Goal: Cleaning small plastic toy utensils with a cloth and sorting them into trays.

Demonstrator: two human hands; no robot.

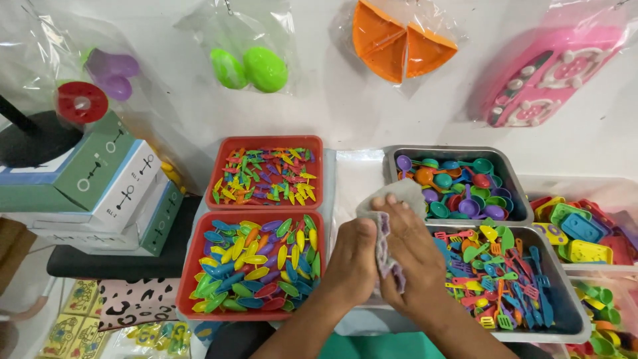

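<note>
Both hands meet over the middle of the bench, near its front edge, with a grey cloth [384, 226] between them. The right hand [415, 262] has its grip closed on the cloth, fingers wrapped over the top fold at the far end; the left hand [352, 260] presses against the cloth's near side, its grip folded around it too. The cloth is bunched and rises past the right fingertips, its lower end hanging between the palms.

To handle it well, I judge both hands should keep the fabric gathered so no loose corner drags into the trays.

Just left sits a red tray of leaf-shaped pieces [252, 266]; behind it a red tray of smaller pieces [266, 174]. Right of the hands, a metal tray of toy utensils [512, 279]; behind that a metal tray of toy ladles [458, 186].
</note>
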